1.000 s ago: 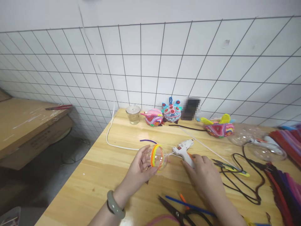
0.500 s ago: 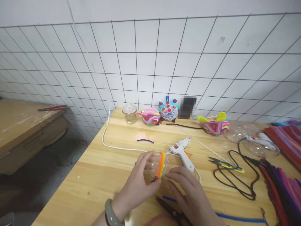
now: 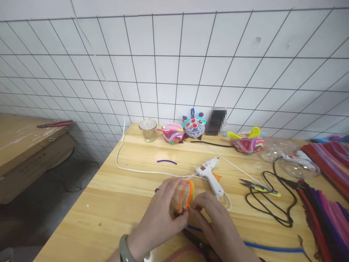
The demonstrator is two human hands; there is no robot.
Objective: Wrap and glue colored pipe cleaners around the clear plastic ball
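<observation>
My left hand is closed around a clear plastic ball, its fingers over the top and its thumb below. An orange pipe cleaner with a yellow edge runs round the ball as a band. At the lower end of that band, my right hand pinches with thumb and fingertips pressed together. Its grip is partly hidden. Under the hands lie dark-handled scissors, a blue pipe cleaner and a pink strip. A white glue gun lies just beyond the ball.
Along the wall stand a glass and colourful pipe-cleaner figures. A short purple pipe cleaner lies on the table. To the right are snips, a black cable, clear balls and pipe-cleaner bundles.
The ball has turned in my left hand, so the orange band shows as a wider loop. My right fingertips have come closer to its lower end. The whole view has shifted slightly.
</observation>
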